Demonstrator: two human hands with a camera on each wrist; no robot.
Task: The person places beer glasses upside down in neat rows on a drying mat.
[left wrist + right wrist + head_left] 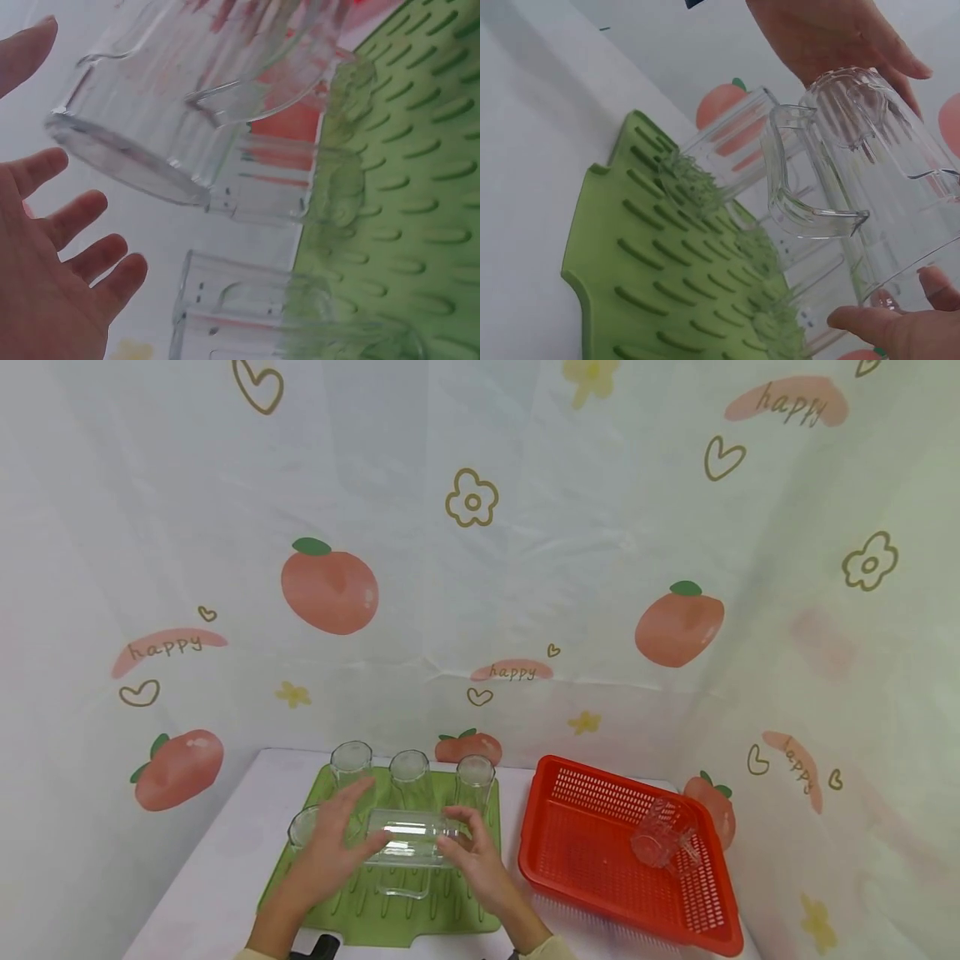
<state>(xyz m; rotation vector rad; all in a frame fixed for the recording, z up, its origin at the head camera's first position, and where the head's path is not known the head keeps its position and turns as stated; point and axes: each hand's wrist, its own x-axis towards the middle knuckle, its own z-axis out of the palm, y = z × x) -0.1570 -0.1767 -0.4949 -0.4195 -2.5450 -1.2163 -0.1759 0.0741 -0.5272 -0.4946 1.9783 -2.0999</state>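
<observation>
A clear glass mug point(408, 839) lies sideways in the air over the green drying mat point(375, 927), its handle point(780, 172) turned down toward the mat. My right hand point(480, 860) holds the mug's right end between thumb and fingers. At the opposite end, my left hand point(330, 852) is spread, thumb tip right at the glass in the head view. Its fingers point(82, 217) look straight and apart in the left wrist view. Behind the held mug stand three clear glasses point(409, 772) in a row on the mat. Another glass point(302, 828) is partly hidden by the left hand.
To the right sits a red plastic basket point(592, 893) with perforated sides, clear glassware point(660, 843) lying in its right part. Short pegs cover the mat. A white curtain point(525, 593) printed with fruit and hearts hangs behind the white table point(202, 893).
</observation>
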